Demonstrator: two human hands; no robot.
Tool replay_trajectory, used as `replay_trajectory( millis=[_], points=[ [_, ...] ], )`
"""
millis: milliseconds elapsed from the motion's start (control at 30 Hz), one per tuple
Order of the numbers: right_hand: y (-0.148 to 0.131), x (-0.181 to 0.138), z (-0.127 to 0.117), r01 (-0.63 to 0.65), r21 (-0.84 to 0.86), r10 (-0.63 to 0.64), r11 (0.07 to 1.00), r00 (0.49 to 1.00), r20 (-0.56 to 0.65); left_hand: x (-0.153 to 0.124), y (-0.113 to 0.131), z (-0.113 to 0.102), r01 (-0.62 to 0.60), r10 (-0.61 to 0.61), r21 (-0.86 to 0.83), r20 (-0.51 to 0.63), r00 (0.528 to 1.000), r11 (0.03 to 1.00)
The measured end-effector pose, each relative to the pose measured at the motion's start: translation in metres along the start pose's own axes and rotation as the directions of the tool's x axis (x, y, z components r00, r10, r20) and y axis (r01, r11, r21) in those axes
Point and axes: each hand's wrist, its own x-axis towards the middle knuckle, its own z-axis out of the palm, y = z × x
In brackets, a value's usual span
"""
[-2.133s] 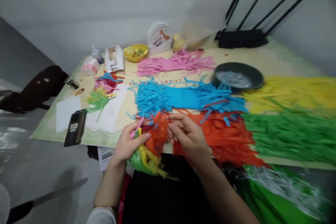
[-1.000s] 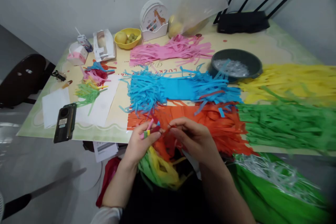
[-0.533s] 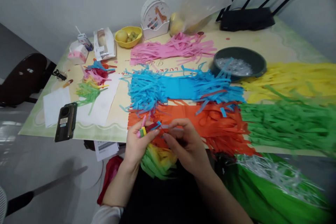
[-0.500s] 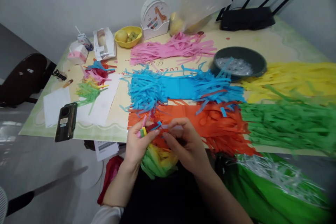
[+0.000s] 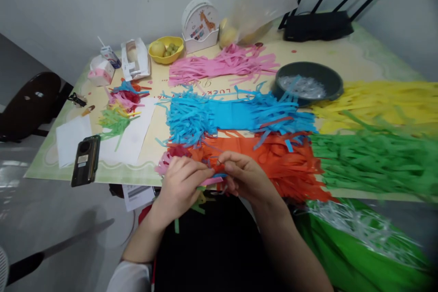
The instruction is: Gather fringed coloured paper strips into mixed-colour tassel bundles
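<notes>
My left hand [image 5: 179, 185] is closed over a bundle of mixed-colour paper strips [image 5: 200, 191] at the table's near edge; pink, green and yellow ends stick out from under it. My right hand [image 5: 244, 175] pinches the same bundle from the right, fingertips meeting the left hand's. Both hands rest just in front of the orange fringed paper [image 5: 273, 157]. Behind it lies blue fringed paper [image 5: 232, 116], and pink fringed paper [image 5: 222, 66] further back.
Green fringe [image 5: 372, 159] and yellow fringe [image 5: 383, 102] cover the right side. A dark bowl [image 5: 310, 83] holds silvery bits. At left lie a black device [image 5: 85, 159], white sheets [image 5: 70, 139] and a finished strip bundle [image 5: 119, 105]. A yellow fruit bowl [image 5: 167, 50] stands at the back.
My left hand has turned palm down over the bundle, hiding the hanging green and yellow strips. Both hands have lowered to the table edge and stayed together.
</notes>
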Motion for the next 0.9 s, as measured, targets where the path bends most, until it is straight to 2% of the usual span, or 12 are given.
replay_trajectory(
  millis=[133, 233, 300, 400, 500, 567, 667, 733, 833, 900],
  points=[
    [-0.016, 0.006, 0.000, 0.142, -0.236, -0.162, 0.961, 0.985, -0.066, 0.020, -0.018, -0.012, -0.109, 0.090, 0.148, 0.126, 0.988, 0.983],
    [-0.028, 0.018, 0.002, 0.286, -0.388, -0.341, 0.876, 0.937, -0.079, 0.038, -0.029, -0.017, -0.217, 0.166, 0.254, 0.206, 0.964, 0.942],
    [-0.032, 0.030, 0.001, 0.365, -0.397, -0.431, 0.842, 0.898, -0.090, 0.048, -0.033, -0.018, -0.265, 0.197, 0.306, 0.235, 0.952, 0.914],
    [-0.032, 0.045, -0.004, 0.409, -0.277, -0.470, 0.869, 0.858, -0.209, 0.056, -0.038, -0.012, -0.304, 0.221, 0.331, 0.264, 0.939, 0.893],
    [-0.032, 0.050, -0.008, 0.477, -0.170, -0.505, 0.862, 0.776, -0.378, 0.058, -0.046, -0.002, -0.224, 0.165, 0.268, 0.227, 0.960, 0.937],
    [-0.034, 0.046, -0.009, 0.505, -0.172, -0.528, 0.846, 0.742, -0.414, 0.058, -0.053, 0.003, -0.116, 0.085, 0.159, 0.192, 0.978, 0.980],
    [-0.037, 0.040, -0.010, 0.470, -0.207, -0.514, 0.858, 0.781, -0.355, 0.057, -0.062, 0.009, -0.019, 0.019, -0.003, 0.182, 0.983, 1.000],
    [-0.039, 0.039, -0.012, 0.474, -0.197, -0.513, 0.858, 0.783, -0.352, 0.055, -0.063, 0.013, 0.018, -0.006, -0.077, 0.153, 0.988, 0.997],
    [-0.037, 0.040, -0.015, 0.461, -0.201, -0.502, 0.864, 0.768, -0.397, 0.052, -0.062, 0.018, 0.081, -0.074, -0.184, 0.043, 0.996, 0.980],
    [-0.033, 0.042, -0.016, 0.372, -0.278, -0.456, 0.886, 0.811, -0.367, 0.051, -0.060, 0.020, 0.093, -0.103, -0.238, -0.028, 0.994, 0.967]
  ],
)
